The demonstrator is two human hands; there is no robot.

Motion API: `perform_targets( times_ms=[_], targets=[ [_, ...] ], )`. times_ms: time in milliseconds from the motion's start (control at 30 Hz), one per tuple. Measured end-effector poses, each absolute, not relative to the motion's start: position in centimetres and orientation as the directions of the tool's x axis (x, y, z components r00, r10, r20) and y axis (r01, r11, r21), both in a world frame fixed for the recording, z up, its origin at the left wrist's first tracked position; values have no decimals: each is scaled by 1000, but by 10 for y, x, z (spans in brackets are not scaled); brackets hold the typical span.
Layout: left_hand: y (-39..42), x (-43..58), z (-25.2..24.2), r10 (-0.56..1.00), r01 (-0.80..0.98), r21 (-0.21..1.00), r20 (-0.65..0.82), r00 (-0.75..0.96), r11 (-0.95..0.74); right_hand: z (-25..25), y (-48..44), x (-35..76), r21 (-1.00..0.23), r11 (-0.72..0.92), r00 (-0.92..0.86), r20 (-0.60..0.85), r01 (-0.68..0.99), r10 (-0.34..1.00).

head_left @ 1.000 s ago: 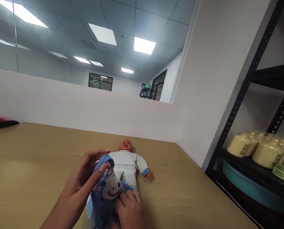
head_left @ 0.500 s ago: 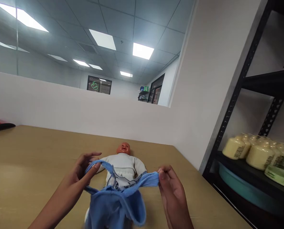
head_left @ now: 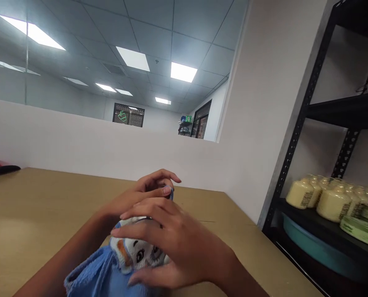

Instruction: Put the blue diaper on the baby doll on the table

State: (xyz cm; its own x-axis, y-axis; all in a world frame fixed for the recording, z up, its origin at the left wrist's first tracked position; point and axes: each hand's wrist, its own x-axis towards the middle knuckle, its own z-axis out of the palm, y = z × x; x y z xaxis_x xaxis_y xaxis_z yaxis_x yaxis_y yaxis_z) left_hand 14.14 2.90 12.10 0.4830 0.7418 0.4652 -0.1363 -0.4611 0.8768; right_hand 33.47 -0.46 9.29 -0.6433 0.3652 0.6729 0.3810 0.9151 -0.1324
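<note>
Tan table [head_left: 32,214], bare wood grain. Blue garment [head_left: 97,276] with an animal-face patch [head_left: 140,253] sits at 6 o'clock. Left hand [head_left: 134,198] pinches the garment's edge; right hand [head_left: 178,247] wraps its fingers across the patch. White partition [head_left: 79,144] at 12 o'clock. Black rack [head_left: 298,136] holding yellow jars [head_left: 329,198] at 3 o'clock.

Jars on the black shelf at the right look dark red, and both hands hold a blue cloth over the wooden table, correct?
Not dark red: the head view shows the jars pale yellow. They do stand on the black shelf, and the left hand and right hand hold the blue cloth over the wooden table.
</note>
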Motion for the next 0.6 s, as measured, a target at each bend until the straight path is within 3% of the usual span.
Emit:
perform_targets(
  times_ms=[133,233,333,467,533,600],
  targets=[
    [47,134,118,731,-78,882,431,528,-464,99,2,333,262,869,-847,456,420,272],
    [41,133,114,764,115,841,412,496,-528,100,12,341,346,816,-873,338,463,352],
    [19,135,101,798,361,716,488,352,-597,104,19,353,200,846,-843,347,494,410],
    [-1,133,71,809,465,663,511,292,-586,112,23,362,-19,847,-752,450,531,481],
    [-2,128,61,857,527,676,416,304,-515,113,29,364,-226,839,-701,466,496,540],
    [-1,121,59,906,574,701,321,275,-422,109,39,367,-469,759,-666,390,451,636]
  ],
)
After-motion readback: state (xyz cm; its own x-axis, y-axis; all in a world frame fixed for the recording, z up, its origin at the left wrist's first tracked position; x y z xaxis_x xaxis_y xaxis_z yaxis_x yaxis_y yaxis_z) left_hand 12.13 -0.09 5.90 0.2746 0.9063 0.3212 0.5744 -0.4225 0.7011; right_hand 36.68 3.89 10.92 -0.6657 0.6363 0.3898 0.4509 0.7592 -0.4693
